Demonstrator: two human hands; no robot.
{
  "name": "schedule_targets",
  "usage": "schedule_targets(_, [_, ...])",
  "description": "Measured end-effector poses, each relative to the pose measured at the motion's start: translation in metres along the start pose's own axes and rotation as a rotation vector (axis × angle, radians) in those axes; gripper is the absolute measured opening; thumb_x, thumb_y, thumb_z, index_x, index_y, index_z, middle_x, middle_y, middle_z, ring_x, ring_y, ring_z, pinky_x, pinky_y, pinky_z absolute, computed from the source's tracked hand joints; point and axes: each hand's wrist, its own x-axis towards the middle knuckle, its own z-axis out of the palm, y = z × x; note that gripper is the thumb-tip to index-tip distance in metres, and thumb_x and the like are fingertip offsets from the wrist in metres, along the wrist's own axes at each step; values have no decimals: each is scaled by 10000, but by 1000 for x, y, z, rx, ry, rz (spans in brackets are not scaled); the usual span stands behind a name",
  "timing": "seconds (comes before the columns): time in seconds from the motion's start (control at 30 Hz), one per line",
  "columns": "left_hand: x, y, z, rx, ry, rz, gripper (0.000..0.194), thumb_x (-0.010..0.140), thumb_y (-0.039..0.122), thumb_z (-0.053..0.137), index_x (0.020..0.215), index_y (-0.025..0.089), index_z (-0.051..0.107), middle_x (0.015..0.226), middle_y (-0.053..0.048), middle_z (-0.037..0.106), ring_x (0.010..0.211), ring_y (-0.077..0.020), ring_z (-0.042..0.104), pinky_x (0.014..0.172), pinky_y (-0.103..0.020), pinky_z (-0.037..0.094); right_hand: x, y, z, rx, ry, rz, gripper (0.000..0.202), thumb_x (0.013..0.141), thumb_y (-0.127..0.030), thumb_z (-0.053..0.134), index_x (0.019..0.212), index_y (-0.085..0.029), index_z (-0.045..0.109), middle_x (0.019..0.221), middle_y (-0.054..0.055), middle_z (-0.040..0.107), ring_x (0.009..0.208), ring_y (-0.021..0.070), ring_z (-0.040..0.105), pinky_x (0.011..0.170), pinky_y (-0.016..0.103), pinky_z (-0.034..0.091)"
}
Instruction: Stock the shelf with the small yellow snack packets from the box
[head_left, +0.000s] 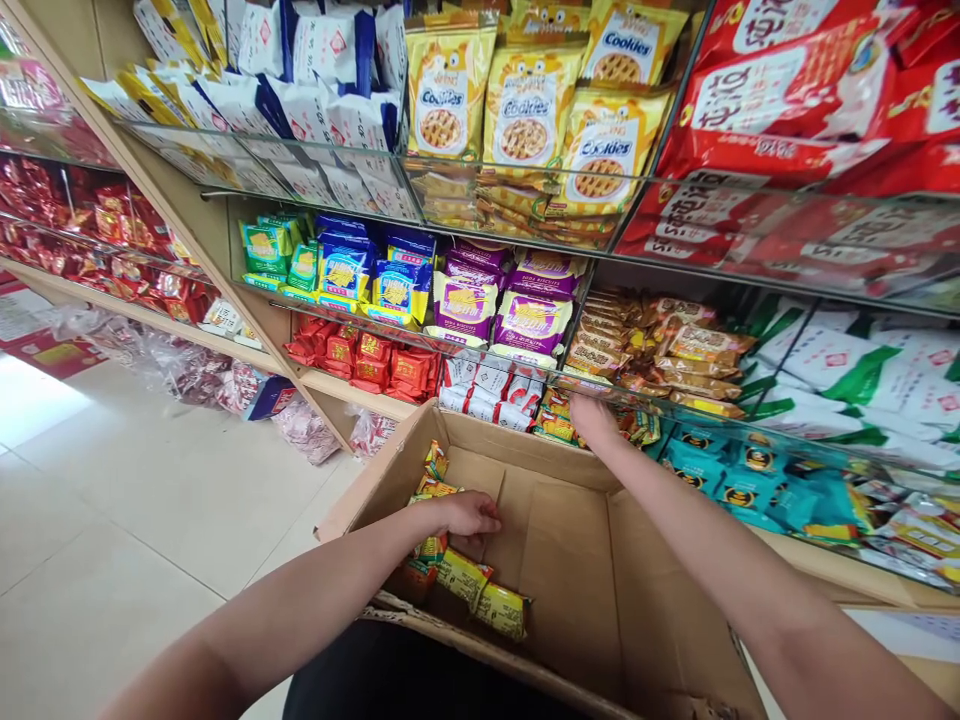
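My left hand point(471, 514) is inside an open cardboard box point(570, 540), its fingers curled together above the small wrapped snack packets at the box's left side. Whatever those fingers hold, if anything, is hidden. Below the hand lie yellow-green packets point(501, 610), with orange and yellow packets point(431, 487) just behind. My right hand point(595, 420) reaches over the far wall of the box into a low shelf compartment. It touches small orange-and-green snack packets point(555, 415); its fingertips are out of sight among them.
Glass-fronted shelves hold yellow cookie bags point(529, 110), red bags point(780, 90), purple biscuit packs point(461, 300) and teal packets point(750, 475). A glass edge point(630, 392) runs just above my right hand. Plastic-wrapped goods point(304, 430) lie on the tiled floor point(142, 490) at left.
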Motion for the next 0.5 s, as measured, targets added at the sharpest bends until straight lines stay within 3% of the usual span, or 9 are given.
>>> schedule_targets(0.17, [4, -3, -1, 26, -14, -7, 284, 696, 363, 562, 896, 170, 504, 774, 6, 561, 540, -73, 519, 485, -177, 395, 5, 4, -4, -1, -31, -37, 361, 863, -163, 294, 1126, -132, 540, 1049, 151, 600, 1073, 236, 501, 915, 357, 365])
schedule_targets(0.33, [4, -3, -2, 41, -20, -11, 324, 688, 392, 573, 921, 177, 506, 794, 2, 567, 561, -83, 533, 475, -178, 395, 3, 5, -4, -12, -82, 62, 392, 857, -117, 248, 1007, -81, 608, 921, 190, 631, 932, 245, 587, 820, 344, 429])
schedule_targets(0.5, [5, -4, -3, 51, -24, -20, 279, 716, 364, 553, 918, 178, 504, 725, 16, 533, 541, -76, 516, 458, -167, 393, 2, 0, -9, 15, -121, 46, 369, 838, -94, 281, 1018, -59, 601, 958, 219, 613, 939, 273, 582, 806, 389, 430])
